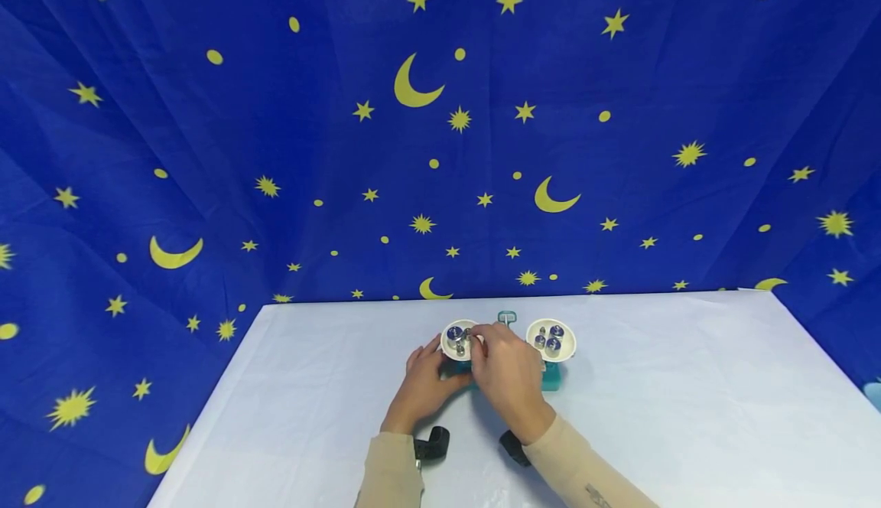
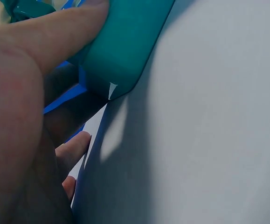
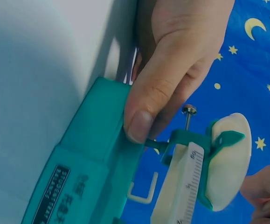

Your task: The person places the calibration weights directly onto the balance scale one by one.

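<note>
A teal tray balance [image 1: 551, 380] with two white pans stands on the table. My left hand [image 1: 424, 385] grips the left end of its base; the right wrist view shows the thumb on the front and fingers behind. Above the left pan [image 1: 446, 349], my right hand [image 1: 511, 370] pinches a small metal weight [image 1: 467, 333] at its fingertips. A larger cylindrical weight [image 1: 455, 333] and a small one [image 1: 460, 348] sit in that pan. Several metal weights [image 1: 554, 346] stand in the right pan [image 1: 569, 349]. The right hand covers the middle of the balance in the head view.
A white-covered table [image 1: 688, 401] extends around the balance. Behind it hangs a blue cloth [image 1: 482, 156] with yellow moons and stars. Black wrist pieces [image 1: 433, 444] show beside both forearms. The balance's graduated scale [image 3: 189, 186] faces the right wrist camera.
</note>
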Demonstrator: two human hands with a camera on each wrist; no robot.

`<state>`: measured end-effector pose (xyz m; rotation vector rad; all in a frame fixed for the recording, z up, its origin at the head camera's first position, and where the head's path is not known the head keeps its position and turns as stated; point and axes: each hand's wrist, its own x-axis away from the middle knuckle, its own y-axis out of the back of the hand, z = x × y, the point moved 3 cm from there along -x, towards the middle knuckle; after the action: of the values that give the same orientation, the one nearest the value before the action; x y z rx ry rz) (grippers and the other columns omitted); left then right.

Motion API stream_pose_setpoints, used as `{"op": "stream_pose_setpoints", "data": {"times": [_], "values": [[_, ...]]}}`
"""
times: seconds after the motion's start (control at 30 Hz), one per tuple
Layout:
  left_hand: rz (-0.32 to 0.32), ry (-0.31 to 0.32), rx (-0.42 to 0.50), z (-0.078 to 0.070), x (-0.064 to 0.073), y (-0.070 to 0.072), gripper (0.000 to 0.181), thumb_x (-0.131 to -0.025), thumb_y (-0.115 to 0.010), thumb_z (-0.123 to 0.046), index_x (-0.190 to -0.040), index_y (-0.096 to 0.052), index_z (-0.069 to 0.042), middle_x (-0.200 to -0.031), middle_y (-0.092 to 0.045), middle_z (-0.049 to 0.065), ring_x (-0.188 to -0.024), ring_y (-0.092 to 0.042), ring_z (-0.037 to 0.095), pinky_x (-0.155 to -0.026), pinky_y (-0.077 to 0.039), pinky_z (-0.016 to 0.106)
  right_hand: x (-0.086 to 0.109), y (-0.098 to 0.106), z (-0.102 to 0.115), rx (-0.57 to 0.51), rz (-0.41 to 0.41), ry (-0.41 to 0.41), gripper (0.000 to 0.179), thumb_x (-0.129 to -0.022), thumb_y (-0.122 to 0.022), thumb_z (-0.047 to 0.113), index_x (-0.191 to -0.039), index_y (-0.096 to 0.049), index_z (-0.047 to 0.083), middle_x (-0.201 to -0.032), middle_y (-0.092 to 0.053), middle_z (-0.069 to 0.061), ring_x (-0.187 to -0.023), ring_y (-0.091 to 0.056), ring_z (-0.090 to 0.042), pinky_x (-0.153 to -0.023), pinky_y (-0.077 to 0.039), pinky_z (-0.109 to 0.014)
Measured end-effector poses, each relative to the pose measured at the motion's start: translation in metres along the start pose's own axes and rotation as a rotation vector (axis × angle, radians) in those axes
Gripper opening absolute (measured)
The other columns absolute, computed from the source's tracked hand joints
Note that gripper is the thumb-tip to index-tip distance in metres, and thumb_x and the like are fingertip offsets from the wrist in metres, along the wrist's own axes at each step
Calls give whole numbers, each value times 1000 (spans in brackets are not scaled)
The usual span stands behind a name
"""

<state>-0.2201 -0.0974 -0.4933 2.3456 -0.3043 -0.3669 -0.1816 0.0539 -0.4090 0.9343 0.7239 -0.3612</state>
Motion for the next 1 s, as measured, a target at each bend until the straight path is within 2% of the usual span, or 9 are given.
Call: {"op": "stream_pose_setpoints", "data": {"times": [0.17, 0.33, 0.5, 0.73, 1.0], "values": [[5, 16, 5, -1, 0, 1, 62, -85, -78, -39, -136, -63, -7, -146, -53, 17, -145, -37, 33, -120, -17, 59, 1, 6, -3, -13, 15, 9, 8, -79, -79, 7, -86, -76, 8, -68, -63, 3, -49, -45, -5, -38, -31, -19], [-4, 7, 8, -2, 1, 2, 62, -84, -78, -39, -134, -64, -5, -146, -53, 19, -143, -38, 36, -119, -18, 61, 3, 12, -7, -15, 21, 17, 8, -79, -81, 7, -86, -76, 9, -65, -57, 6, -49, -45, -5, -39, -32, -19], [-14, 6, 17, -1, 2, 2, 61, -85, -78, -39, -132, -65, -4, -146, -53, 20, -142, -40, 37, -119, -19, 61, 7, 17, -9, -8, 33, 18, 10, -78, -82, 7, -85, -76, 9, -65, -57, 6, -50, -46, -5, -41, -34, -19], [-5, 13, 34, 0, 2, 2, 59, -85, -78, -37, -132, -65, -4, -147, -52, 19, -143, -39, 35, -119, -17, 61, 14, 26, -12, -12, 66, 17, 10, -78, -82, 7, -85, -76, 9, -62, -53, 8, -50, -41, -1, -41, -31, -16], [6, 27, 38, -2, 1, 1, 59, -85, -77, -38, -134, -64, -7, -150, -49, 17, -145, -37, 32, -121, -16, 58, 23, 36, -18, -51, 66, 15, 16, -74, -84, 6, -87, -76, 12, -63, -45, 13, -54, -37, 1, -43, -30, -16]]}}
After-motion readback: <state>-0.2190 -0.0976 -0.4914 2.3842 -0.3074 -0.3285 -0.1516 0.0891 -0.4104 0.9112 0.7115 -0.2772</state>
